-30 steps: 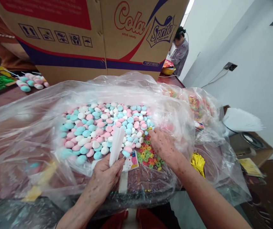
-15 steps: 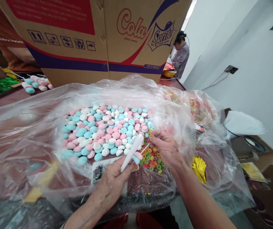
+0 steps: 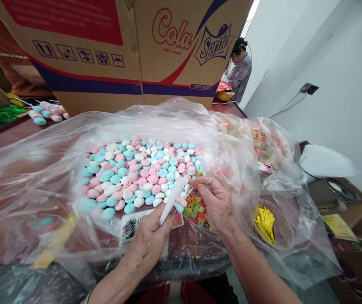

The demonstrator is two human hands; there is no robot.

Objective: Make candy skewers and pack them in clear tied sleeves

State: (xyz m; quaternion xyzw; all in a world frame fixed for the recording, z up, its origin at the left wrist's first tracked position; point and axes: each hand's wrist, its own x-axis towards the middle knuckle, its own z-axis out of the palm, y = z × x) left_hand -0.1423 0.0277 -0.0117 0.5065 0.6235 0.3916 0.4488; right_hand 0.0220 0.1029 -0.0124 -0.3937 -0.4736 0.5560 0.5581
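My left hand (image 3: 154, 230) is closed around a long, flat white strip (image 3: 173, 200), perhaps a plastic sleeve, which slants up to the right. Just beyond those fingers, a pink and blue marshmallow (image 3: 181, 203) sits on a thin white stick pointing toward my right hand; whether the left fingers grip it is hidden. With thumb and forefinger, my right hand (image 3: 217, 200) pinches a small orange gummy ring (image 3: 197, 183) near the stick's tip. Below it lies a pile of colourful gummy rings (image 3: 196, 211). Pink, blue and white marshmallows (image 3: 144, 173) spread across the plastic behind.
Clear plastic sheeting (image 3: 98, 122) covers the table. A large cardboard box (image 3: 105, 84) rises behind. Yellow twist ties (image 3: 265, 223) lie right, near bagged gummies (image 3: 263, 143). Finished-looking marshmallow sticks (image 3: 49, 112) rest far left. A co-worker (image 3: 241, 69) stands at the back.
My right hand has moved slightly left and down with the gummy ring, closer to the stick's tip. The marshmallow stick has shifted a little left and up. My left hand keeps its grip.
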